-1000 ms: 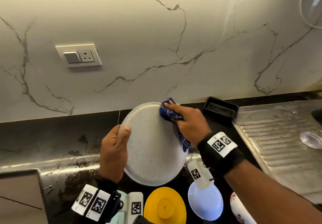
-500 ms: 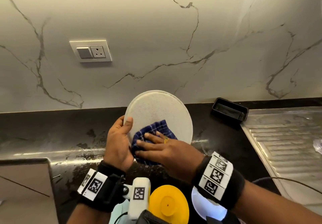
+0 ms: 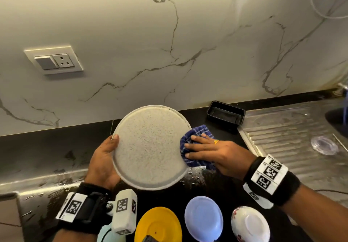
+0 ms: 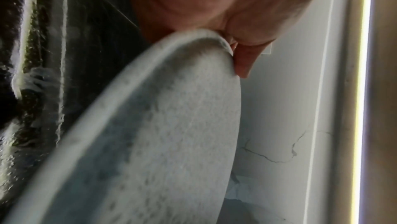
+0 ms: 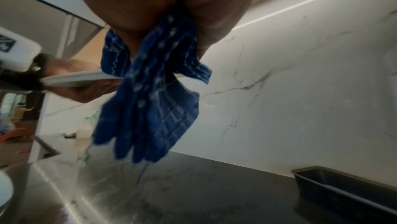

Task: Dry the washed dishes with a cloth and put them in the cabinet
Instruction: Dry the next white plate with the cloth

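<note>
Round speckled grey plate (image 3: 148, 147), matte and shallow-rimmed, held tilted above the black table (image 3: 47, 158), face toward the head camera. The left hand (image 3: 102, 163) grips its left rim, thumb over the edge and fingers behind. A blue checked cloth (image 3: 195, 138), soft and bunched, lies against the plate's right rim; the right hand (image 3: 212, 151) presses it there with fingers nearly straight, while the right wrist view shows the loose end of the cloth (image 5: 148, 95) hanging from under the palm.

Progress, as judged: drying of this plate is under way and the broad face appears wiped, with the rim now being worked. Nothing visible has reached a cabinet; no cabinet interior is in view.

Remaining: three dishes on the near edge of the table, apparently upturned: a yellow plastic dish (image 3: 158, 224), a pale blue dish (image 3: 203, 217) and a white patterned bowl (image 3: 250, 223). The table's glossy surface carries water streaks. Beyond stand a black rectangular tray (image 3: 226, 114) and a ribbed steel draining board (image 3: 291, 134).
</note>
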Demonstrator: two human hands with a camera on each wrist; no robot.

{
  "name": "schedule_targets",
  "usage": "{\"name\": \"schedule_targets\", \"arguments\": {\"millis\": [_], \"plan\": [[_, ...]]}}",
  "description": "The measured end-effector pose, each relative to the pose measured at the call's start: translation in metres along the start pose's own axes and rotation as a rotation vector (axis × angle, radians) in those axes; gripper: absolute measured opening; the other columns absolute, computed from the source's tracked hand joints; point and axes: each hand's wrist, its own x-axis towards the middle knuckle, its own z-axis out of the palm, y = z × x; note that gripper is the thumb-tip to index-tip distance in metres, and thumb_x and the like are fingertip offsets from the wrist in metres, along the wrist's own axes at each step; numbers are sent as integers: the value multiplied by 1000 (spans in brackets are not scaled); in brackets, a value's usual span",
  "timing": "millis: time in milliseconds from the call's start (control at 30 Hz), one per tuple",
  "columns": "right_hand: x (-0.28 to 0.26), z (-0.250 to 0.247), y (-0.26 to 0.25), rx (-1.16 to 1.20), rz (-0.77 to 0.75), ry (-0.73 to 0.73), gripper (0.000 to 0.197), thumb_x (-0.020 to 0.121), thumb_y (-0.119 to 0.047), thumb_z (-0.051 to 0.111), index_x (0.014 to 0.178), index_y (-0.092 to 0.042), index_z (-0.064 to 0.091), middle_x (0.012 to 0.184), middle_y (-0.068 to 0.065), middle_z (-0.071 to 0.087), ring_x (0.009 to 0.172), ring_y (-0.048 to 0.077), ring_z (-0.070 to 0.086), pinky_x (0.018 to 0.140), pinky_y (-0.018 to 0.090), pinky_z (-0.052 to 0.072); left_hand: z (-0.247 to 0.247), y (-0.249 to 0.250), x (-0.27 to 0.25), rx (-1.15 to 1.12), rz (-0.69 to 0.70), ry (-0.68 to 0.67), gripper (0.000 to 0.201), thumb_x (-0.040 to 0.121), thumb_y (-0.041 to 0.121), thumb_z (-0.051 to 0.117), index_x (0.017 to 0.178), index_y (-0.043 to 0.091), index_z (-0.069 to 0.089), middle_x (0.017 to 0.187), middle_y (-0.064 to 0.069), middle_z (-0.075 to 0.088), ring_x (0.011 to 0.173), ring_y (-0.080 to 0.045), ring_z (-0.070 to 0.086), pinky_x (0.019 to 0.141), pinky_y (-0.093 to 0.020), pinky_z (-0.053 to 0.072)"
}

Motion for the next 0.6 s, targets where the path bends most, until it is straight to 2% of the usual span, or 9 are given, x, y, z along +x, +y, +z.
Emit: {"name": "schedule_targets", "arguments": {"millis": [133, 200, 267, 333, 433, 533, 600], "plan": [[-7, -18, 40, 78, 161, 29, 63, 82, 13, 52, 136, -20, 61, 147, -7, 51, 144, 9, 36, 117, 25, 31, 17, -18, 10, -8, -23, 18, 45, 102, 35, 45, 142, 14, 53, 134, -20, 64, 123, -48, 58, 99, -74, 41], [-9, -25, 65, 157, 294, 40, 68, 80, 14, 54, 138, -22, 60, 146, -8, 52, 140, 8, 41, 116, 23, 33, 28, -27, 13, -2, -31, 32, 48, 100, 33, 47, 142, 10, 51, 133, -22, 64, 123, -48, 58, 99, -73, 42], [-8, -30, 96, 218, 446, 82, 61, 84, 5, 57, 139, -23, 58, 141, -2, 58, 132, 14, 53, 111, 21, 37, 38, -37, 15, 12, -35, 30, 43, 101, 31, 47, 136, 7, 53, 131, -22, 65, 121, -47, 60, 98, -72, 44], [-5, -34, 132, 162, 589, 86, 55, 90, -4, 63, 139, -29, 57, 133, 4, 65, 120, 23, 62, 103, 25, 45, 47, -48, 17, 30, -32, 35, 33, 101, 30, 46, 125, 10, 59, 127, -21, 68, 118, -46, 62, 96, -70, 46], [6, -31, 192, 60, 728, -48, 52, 95, -11, 61, 141, -33, 53, 131, 5, 65, 116, 29, 62, 95, 31, 46, 57, -58, 18, 47, -9, 74, 32, 99, 30, 50, 123, 12, 59, 126, -20, 68, 118, -45, 63, 97, -69, 46], [18, -23, 241, -61, 772, -199, 53, 94, -7, 56, 142, -28, 50, 133, 10, 63, 118, 34, 61, 95, 35, 47, 60, -61, 17, 59, 12, 119, 37, 95, 32, 52, 125, 10, 59, 125, -19, 69, 118, -44, 63, 99, -69, 46], [22, -15, 262, -170, 767, -294, 57, 92, -4, 52, 144, -29, 48, 136, 9, 61, 118, 35, 60, 94, 37, 48, 59, -60, 15, 65, 14, 144, 36, 98, 31, 50, 124, 10, 60, 122, -19, 70, 117, -43, 64, 99, -67, 47]]}}
